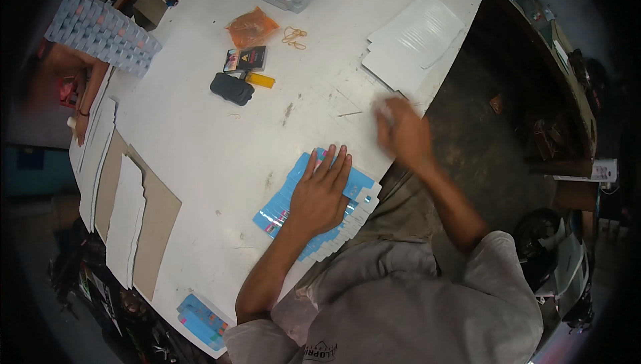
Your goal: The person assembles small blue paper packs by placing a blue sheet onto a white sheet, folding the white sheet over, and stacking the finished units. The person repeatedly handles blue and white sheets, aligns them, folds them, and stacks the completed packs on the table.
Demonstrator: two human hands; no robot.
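"My left hand (320, 196) lies flat, fingers straight, on the blue stack (356, 189) on the counter (200, 143)."
"And your right hand (402, 130)?"
"Blurred, I can't tell its grip; the blue stack lies below-left of it."

A white table (200, 163) with scuffs and stains fills the middle of the frame. Dark, patchy floor (481, 130) shows right of centre, beside a curved-looking bench (575, 87). Dim walls show: grey (564, 0) upper right, bluish (45, 187) far left.
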